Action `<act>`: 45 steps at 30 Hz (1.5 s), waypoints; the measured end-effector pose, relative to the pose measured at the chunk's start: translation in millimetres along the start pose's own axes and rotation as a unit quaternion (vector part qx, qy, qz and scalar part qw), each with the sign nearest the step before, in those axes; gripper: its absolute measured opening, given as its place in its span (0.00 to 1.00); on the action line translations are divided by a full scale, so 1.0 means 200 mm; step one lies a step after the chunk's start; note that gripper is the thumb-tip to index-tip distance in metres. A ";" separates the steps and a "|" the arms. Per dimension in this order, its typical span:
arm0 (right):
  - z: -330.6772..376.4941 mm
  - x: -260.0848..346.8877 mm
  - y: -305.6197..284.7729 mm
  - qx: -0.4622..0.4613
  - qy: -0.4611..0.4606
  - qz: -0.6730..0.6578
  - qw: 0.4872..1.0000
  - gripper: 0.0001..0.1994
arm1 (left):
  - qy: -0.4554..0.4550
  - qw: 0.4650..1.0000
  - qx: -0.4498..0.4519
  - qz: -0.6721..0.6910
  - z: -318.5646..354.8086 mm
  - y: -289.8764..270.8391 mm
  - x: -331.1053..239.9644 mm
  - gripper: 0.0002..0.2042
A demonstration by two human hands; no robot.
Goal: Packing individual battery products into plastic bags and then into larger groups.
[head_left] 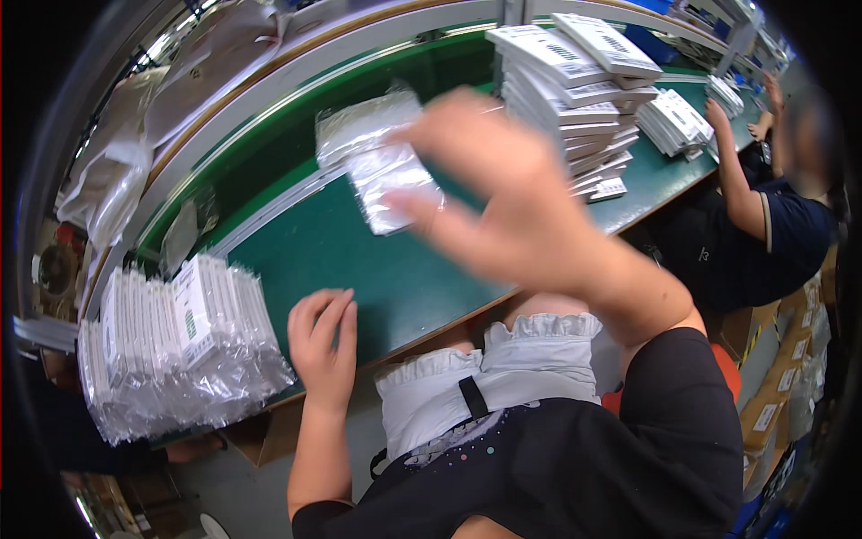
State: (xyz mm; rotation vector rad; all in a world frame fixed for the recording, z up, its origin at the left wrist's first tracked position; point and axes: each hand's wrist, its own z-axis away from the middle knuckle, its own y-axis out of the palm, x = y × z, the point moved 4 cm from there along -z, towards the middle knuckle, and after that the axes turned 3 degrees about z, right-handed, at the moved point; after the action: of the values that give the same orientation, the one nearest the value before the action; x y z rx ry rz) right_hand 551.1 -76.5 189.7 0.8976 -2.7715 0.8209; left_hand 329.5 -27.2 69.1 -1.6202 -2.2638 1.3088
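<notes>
The right hand [503, 193] was raised over the green table [359, 260], fingers spread and blurred; whether it gripped the clear plastic packet [382, 171] just beyond them could not be told. The left hand [323, 346] lay flat and empty at the table's near edge, beside a row of bagged packets [180, 341], handy for picking.

Bench [377, 269]: runs before the person.
Bagged packets [180, 346]: stood in a row at bench's left edge.
Box stack [575, 99]: far right on bench.
Smaller stack [673, 121]: right of it, before a co-worker [772, 216].
Left hand [323, 346]: at near edge.
</notes>
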 end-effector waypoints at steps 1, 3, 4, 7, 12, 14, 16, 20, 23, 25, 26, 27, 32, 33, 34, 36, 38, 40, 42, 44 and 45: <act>-0.08 -0.06 -0.10 -0.037 -0.021 0.062 0.997 0.15 | -0.007 1.000 0.021 0.009 -0.04 0.08 0.04 0.13; -0.19 -0.22 -0.32 -0.078 0.002 0.226 0.971 0.21 | 0.009 0.999 0.037 -0.024 -0.15 0.19 0.06 0.12; -0.28 -0.18 -0.46 0.046 0.050 0.287 0.956 0.36 | 0.013 0.996 0.054 -0.066 -0.18 0.23 0.07 0.12; -0.31 -0.80 -0.68 -0.036 0.178 0.386 0.904 0.34 | 0.060 0.990 0.099 -0.082 -0.28 0.34 0.11 0.14; -0.16 -1.00 -0.68 0.213 0.341 0.394 0.827 0.47 | 0.060 0.982 0.160 -0.074 -0.35 0.44 0.22 0.13; -0.17 -0.90 -0.71 0.029 0.099 0.479 0.872 0.43 | 0.085 0.984 0.137 -0.079 -0.39 0.43 0.16 0.12; -0.22 -0.56 -0.61 -0.054 0.196 0.257 0.945 0.28 | 0.134 0.983 0.096 -0.085 -0.41 0.40 0.12 0.12; -0.11 -0.33 -0.42 -0.036 0.281 -0.443 0.851 0.23 | 0.132 0.972 0.186 -0.062 -0.41 0.46 0.21 0.12; 0.14 -0.37 -0.20 0.024 0.379 -0.463 0.801 0.32 | 0.095 0.984 0.148 -0.019 -0.45 0.47 0.19 0.11; 0.35 -0.39 -0.01 0.065 0.464 -0.539 0.700 0.26 | 0.083 0.988 0.128 0.000 -0.45 0.48 0.14 0.10; 0.43 -0.39 0.09 0.065 0.512 -0.585 0.625 0.21 | 0.039 0.991 0.125 0.035 -0.45 0.48 0.13 0.10; 0.52 -0.43 0.18 0.063 0.520 -0.564 0.638 0.17 | -0.001 0.990 0.119 0.070 -0.45 0.47 0.14 0.10; 0.65 -0.38 0.44 0.159 0.540 -0.675 0.476 0.23 | -0.020 0.987 0.110 0.114 -0.44 0.45 0.19 0.07; 0.63 -0.37 0.47 0.168 0.533 -0.692 0.457 0.25 | -0.021 0.989 0.114 0.095 -0.45 0.46 0.20 0.07; 0.62 -0.37 0.48 0.176 0.525 -0.709 0.437 0.28 | -0.032 0.987 0.131 0.090 -0.45 0.47 0.21 0.09; 0.61 -0.41 0.49 0.163 0.532 -0.710 0.431 0.30 | -0.040 0.984 0.148 0.085 -0.46 0.47 0.22 0.10; 0.61 -0.45 0.49 0.146 0.543 -0.696 0.447 0.33 | 0.040 0.987 0.130 0.082 -0.46 0.45 0.19 0.12; 0.64 -0.46 0.46 0.151 0.544 -0.694 0.448 0.34 | 0.059 0.982 0.174 0.042 -0.45 0.44 0.18 0.14; 0.65 -0.45 0.43 0.152 0.546 -0.694 0.444 0.34 | 0.078 0.973 0.219 0.004 -0.46 0.45 0.18 0.16; 0.68 -0.44 0.43 0.140 0.543 -0.705 0.435 0.34 | 0.064 0.965 0.254 -0.035 -0.47 0.46 0.21 0.16; 0.68 -0.44 0.43 0.127 0.538 -0.714 0.430 0.33 | 0.064 0.964 0.257 -0.034 -0.48 0.46 0.21 0.16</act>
State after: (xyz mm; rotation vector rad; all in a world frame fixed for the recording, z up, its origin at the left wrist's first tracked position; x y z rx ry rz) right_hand 580.3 -45.3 10.9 1.4451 -0.2613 0.7887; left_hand 427.3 69.8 52.2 -1.3804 -1.6939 1.5525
